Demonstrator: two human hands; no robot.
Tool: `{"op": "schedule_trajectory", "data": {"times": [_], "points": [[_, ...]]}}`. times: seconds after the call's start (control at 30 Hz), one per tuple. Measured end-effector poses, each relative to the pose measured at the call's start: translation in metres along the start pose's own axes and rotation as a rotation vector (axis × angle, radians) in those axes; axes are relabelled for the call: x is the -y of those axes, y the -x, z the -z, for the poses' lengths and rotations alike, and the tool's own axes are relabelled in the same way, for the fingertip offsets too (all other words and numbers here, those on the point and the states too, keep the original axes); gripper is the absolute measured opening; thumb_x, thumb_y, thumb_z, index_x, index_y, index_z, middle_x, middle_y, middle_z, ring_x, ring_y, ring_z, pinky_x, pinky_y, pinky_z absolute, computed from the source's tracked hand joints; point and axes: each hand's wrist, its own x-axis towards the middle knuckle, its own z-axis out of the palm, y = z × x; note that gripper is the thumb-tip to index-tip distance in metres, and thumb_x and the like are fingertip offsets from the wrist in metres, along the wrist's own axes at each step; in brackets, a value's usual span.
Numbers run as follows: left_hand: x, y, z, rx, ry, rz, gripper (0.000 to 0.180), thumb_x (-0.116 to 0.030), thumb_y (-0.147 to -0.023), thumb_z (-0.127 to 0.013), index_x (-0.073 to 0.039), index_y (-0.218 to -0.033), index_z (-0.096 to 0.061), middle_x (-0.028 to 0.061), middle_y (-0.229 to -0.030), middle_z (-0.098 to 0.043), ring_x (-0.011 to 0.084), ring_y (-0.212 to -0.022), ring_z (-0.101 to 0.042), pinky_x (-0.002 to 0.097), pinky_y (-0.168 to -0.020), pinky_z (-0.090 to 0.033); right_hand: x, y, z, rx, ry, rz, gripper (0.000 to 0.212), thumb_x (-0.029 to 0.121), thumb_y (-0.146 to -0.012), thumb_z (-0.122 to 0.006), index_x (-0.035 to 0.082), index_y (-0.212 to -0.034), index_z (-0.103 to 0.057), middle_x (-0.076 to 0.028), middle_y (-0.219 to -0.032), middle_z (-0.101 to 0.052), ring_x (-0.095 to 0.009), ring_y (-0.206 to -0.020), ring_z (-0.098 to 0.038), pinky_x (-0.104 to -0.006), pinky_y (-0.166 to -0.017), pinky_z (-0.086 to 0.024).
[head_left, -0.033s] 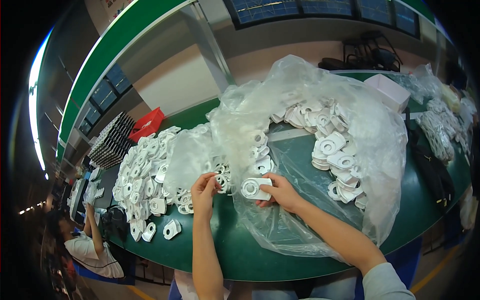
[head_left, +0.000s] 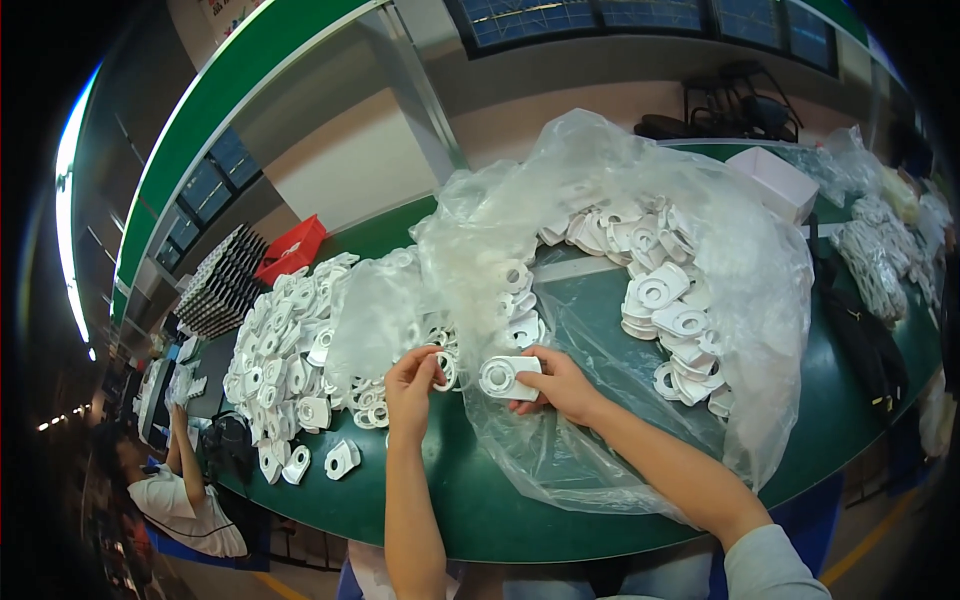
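Between the thumb and fingers of my left hand (head_left: 409, 388) is a thin white ring (head_left: 454, 372), held upright over the green table. My right hand (head_left: 562, 386) grips a flat white plastic part (head_left: 524, 366), rounded at one end with a circular recess, its thumb on top and its fingers beneath. Ring and part are a small gap apart. Left of my left hand lies a big heap of similar white parts (head_left: 285, 345). Beyond it, close to my fingers, more white rings (head_left: 375, 410) lie in a loose pile.
A large clear plastic bag (head_left: 755, 300) spreads over the green table (head_left: 470, 510), with more white parts (head_left: 685, 322) in its mouth. Farther left are a red bin (head_left: 292, 248) and stacked dark trays (head_left: 222, 285). A white box (head_left: 775, 182) stands far right. Another person (head_left: 185, 510) sits at left.
The white ring in my left fingers has turned and shows more fully, as that hand shifts slightly. My right hand with the plastic part has hardly moved.
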Motion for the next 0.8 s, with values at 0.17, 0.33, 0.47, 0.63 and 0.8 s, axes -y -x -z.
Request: {"op": "schedule_trajectory", "data": {"times": [0.17,0.33,0.47,0.63,0.8], "points": [[-0.007,0.017,-0.036,0.143,-0.123,-0.025,0.008,-0.001,-0.082,-0.06,0.0,-0.089,-0.064,0.0025,-0.069,-0.057,0.006,-0.056,-0.051,0.0201,-0.045,-0.038,0.005,0.002,-0.003,0.016,0.037,-0.021,0.026,-0.001,-0.082,-0.05,0.0,-0.107,-0.046,-0.014,-0.089,-0.06,-0.021,-0.071,-0.064,-0.0282,-0.057,-0.054],[0.003,0.019,-0.043,0.097,-0.219,-0.076,0.004,0.001,-0.077,-0.064,0.003,-0.08,-0.063,0.0032,-0.074,-0.059,0.0074,-0.059,-0.053,0.0193,-0.052,-0.04,0.005,0.002,-0.003,0.038,0.078,-0.018,0.028,-0.003,-0.079,-0.05,-0.001,-0.106,-0.046,-0.014,-0.089,-0.061,-0.02,-0.07,-0.064,-0.0275,-0.057,-0.053],[0.001,0.021,-0.049,0.054,-0.318,-0.285,0.005,0.001,-0.074,-0.066,0.002,-0.079,-0.064,0.0032,-0.075,-0.057,0.0081,-0.062,-0.053,0.0194,-0.054,-0.04,0.005,0.002,-0.002,0.049,0.1,-0.01,0.028,-0.003,-0.078,-0.05,-0.001,-0.106,-0.046,-0.014,-0.088,-0.061,-0.019,-0.07,-0.064,-0.0273,-0.057,-0.054],[0.001,0.022,-0.051,0.029,-0.351,-0.314,0.006,0.002,-0.072,-0.067,0.001,-0.078,-0.066,0.003,-0.074,-0.057,0.0078,-0.06,-0.05,0.0195,-0.053,-0.039,0.005,0.003,-0.003,0.041,0.103,0.003,0.029,-0.004,-0.077,-0.051,0.0,-0.106,-0.046,-0.012,-0.087,-0.061,-0.019,-0.07,-0.065,-0.0269,-0.057,-0.054],[0.005,0.022,-0.052,0.021,-0.429,-0.37,0.007,0.001,-0.071,-0.069,-0.001,-0.077,-0.066,0.0024,-0.07,-0.056,0.0072,-0.055,-0.046,0.0204,-0.05,-0.035,0.003,0.002,-0.004,0.054,0.115,0.018,0.025,0.001,-0.08,-0.056,0.001,-0.104,-0.047,-0.011,-0.087,-0.061,-0.017,-0.068,-0.064,-0.0262,-0.056,-0.054]]}}
